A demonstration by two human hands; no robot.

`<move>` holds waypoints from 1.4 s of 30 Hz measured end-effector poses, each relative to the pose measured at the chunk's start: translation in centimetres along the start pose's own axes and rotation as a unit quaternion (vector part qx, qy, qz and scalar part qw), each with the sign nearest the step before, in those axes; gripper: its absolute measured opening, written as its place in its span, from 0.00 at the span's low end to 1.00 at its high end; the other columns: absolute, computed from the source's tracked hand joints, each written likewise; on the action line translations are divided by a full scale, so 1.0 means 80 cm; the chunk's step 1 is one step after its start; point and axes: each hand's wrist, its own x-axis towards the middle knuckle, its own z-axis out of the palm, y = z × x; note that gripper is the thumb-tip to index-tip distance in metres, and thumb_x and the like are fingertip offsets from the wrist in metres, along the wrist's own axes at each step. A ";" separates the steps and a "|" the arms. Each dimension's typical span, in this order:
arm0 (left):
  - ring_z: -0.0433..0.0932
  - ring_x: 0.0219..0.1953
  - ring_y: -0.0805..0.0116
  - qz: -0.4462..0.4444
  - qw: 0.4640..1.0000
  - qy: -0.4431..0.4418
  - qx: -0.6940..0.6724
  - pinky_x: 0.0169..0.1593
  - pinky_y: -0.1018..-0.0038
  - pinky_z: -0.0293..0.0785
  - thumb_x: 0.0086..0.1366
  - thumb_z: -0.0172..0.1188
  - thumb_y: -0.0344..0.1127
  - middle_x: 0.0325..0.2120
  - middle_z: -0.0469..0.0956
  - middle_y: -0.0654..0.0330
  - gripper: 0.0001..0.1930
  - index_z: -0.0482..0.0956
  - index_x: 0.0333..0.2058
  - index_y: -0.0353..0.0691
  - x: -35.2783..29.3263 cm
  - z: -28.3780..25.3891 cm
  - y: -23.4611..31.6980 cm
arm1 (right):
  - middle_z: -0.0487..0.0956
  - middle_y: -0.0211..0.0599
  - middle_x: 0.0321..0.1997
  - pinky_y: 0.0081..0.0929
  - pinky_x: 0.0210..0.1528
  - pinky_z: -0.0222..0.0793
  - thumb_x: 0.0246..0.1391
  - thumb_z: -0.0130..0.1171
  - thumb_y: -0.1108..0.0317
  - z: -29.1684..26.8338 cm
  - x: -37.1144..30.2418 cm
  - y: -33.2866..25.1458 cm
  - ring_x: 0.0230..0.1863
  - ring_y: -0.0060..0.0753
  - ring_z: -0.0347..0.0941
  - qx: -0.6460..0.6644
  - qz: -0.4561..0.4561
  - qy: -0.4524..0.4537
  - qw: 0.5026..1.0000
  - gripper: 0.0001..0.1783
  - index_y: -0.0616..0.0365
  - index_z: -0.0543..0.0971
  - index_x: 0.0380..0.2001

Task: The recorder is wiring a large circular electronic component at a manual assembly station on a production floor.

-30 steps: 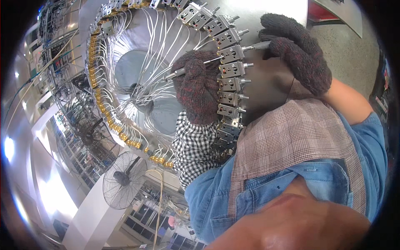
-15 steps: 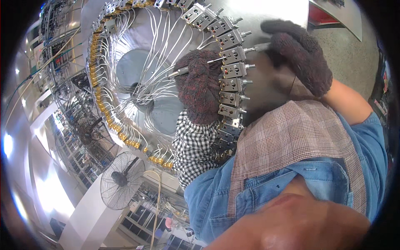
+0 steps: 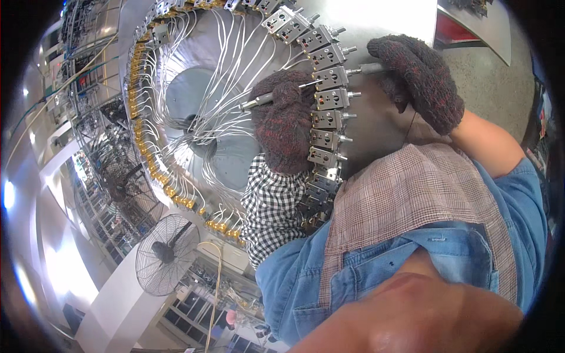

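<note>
My left hand point(image 3: 282, 126), in a dark knitted glove, is closed around a thin screwdriver point(image 3: 258, 102). Its slim shaft comes out past the fingers and its tip meets the inner side of a small silver metal block point(image 3: 331, 78). On the outer side of that block, my right hand point(image 3: 421, 82), gloved alike, is closed on a grey cylindrical tool point(image 3: 371, 69). The tool's end lines up with the block's threaded stud; whether it sits over it I cannot tell. Most of the tool is hidden in the glove. More such blocks point(image 3: 326, 120) line the ring's rim.
White wires point(image 3: 226, 65) run from the round metal fixture's middle to its rim. Brass-coloured fittings point(image 3: 141, 150) follow the far left rim. A black-caged fan point(image 3: 165, 253) stands at lower left. A grey table point(image 3: 482, 29) stands at upper right.
My right hand has shifted slightly left and down, its fingers now folded closer around the grey tool. My left hand with the screwdriver has hardly moved.
</note>
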 end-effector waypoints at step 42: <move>0.75 0.29 0.63 -0.084 0.927 -0.033 -0.365 0.31 0.72 0.75 0.60 0.50 0.38 0.28 0.73 0.52 0.13 0.69 0.32 0.30 0.011 -0.001 0.004 | 0.71 0.29 0.25 0.14 0.24 0.64 0.50 0.50 0.63 -0.015 0.018 -0.041 0.24 0.17 0.67 0.400 0.285 0.036 0.870 0.16 0.56 0.71 0.43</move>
